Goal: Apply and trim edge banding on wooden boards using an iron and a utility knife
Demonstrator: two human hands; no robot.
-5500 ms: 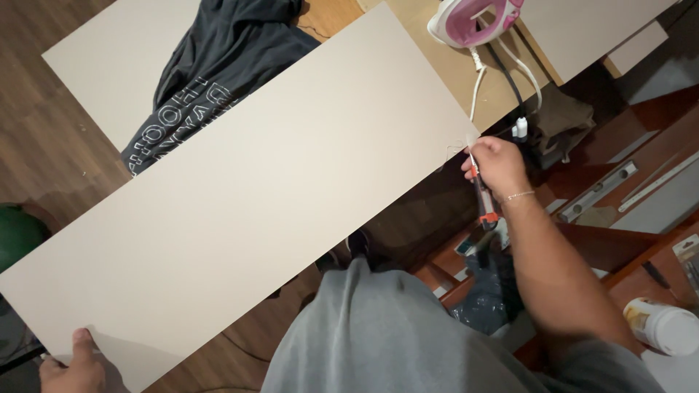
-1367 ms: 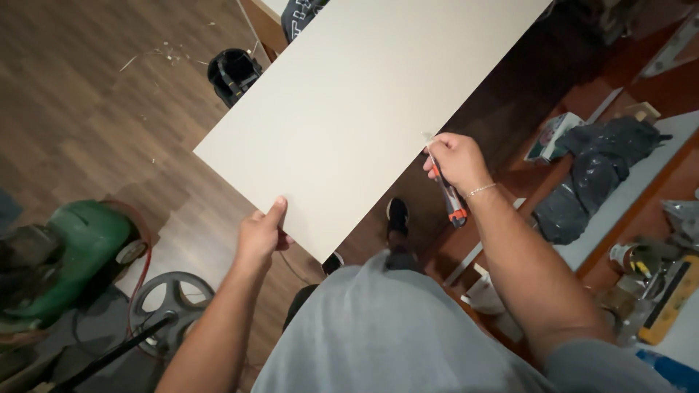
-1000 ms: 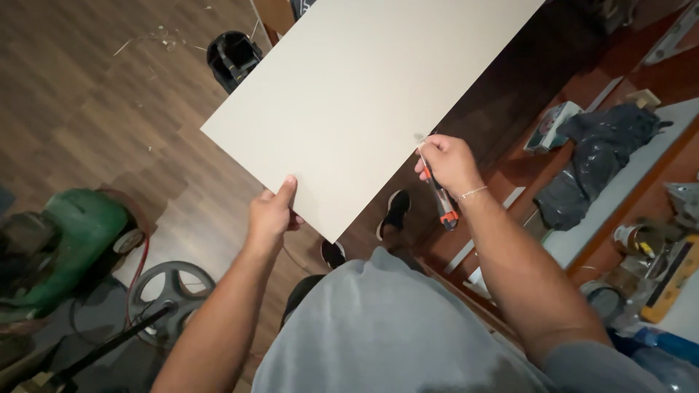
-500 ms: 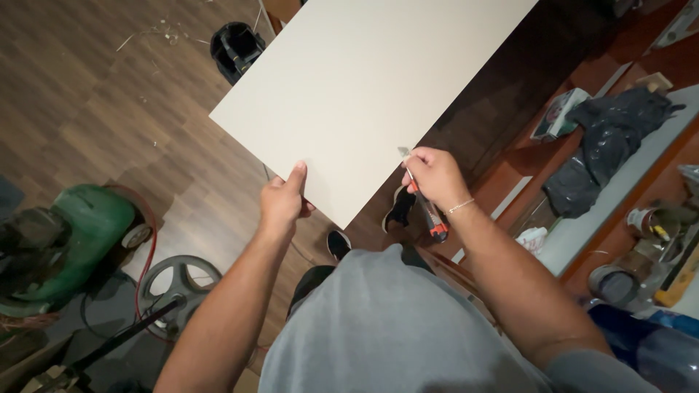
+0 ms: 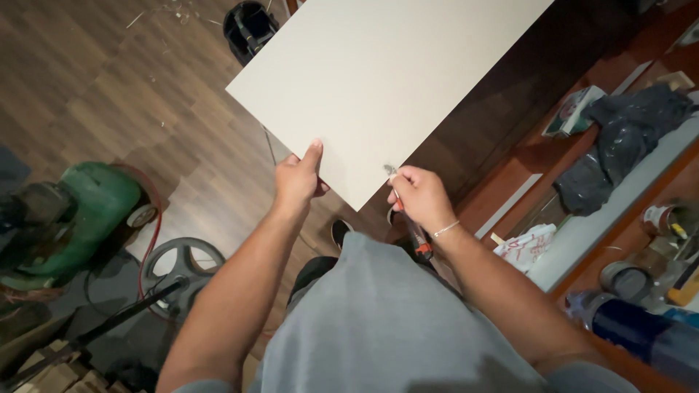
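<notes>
A long off-white board (image 5: 386,80) stretches away from me above the wooden floor. My left hand (image 5: 298,178) grips its near end, thumb on top and fingers underneath. My right hand (image 5: 419,196) is closed around a slim tool with an orange-and-black handle (image 5: 420,242). The tool's metal tip touches the board's near right edge, close to the corner. My grey shirt fills the bottom of the view.
A green machine (image 5: 80,211) and a grey wheel (image 5: 182,266) sit on the floor at left. A black bucket (image 5: 250,28) stands at the top. At right, a shelf holds a dark plastic bag (image 5: 626,142), cans (image 5: 659,218) and a blue bottle (image 5: 641,338).
The board has slid away from me and rightward; both hands now sit at its near end. My right hand moved along the right edge towards the corner with the tool.
</notes>
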